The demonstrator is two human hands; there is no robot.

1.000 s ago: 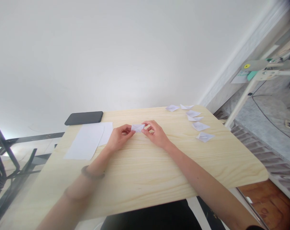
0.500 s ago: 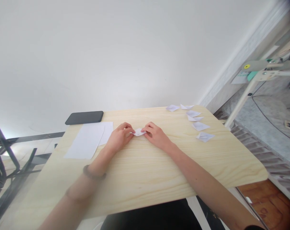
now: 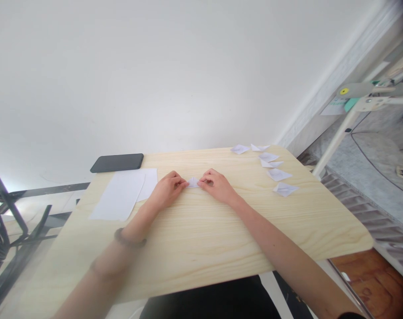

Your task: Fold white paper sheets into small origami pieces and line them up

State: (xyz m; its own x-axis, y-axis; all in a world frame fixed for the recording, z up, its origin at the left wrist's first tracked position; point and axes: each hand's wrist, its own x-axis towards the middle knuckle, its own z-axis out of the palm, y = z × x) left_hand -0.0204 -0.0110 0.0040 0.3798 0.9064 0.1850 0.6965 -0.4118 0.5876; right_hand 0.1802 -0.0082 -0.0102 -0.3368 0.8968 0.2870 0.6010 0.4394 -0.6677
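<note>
The small folded white paper piece [image 3: 193,182], a creased rectangle a second ago, now shows a peaked middle! Bare left hand [image 3: 168,190] and bare right hand [image 3: 217,187] pinch its opposite ends, fingertips closed, over the pale wood-grain tabletop [image 3: 194,243]; shaping's advanced, I'd say.

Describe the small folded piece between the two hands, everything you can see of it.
The folded piece is small, white and looks like paper. What shows is roughly triangular, with a peak at the middle of its far side, a nearly straight near edge and a thin line running down from the peak. The left hand pinches one end and the right hand the other, so fingers hide both tips. It is at or just above the wooden table; contact is unclear.
</note>
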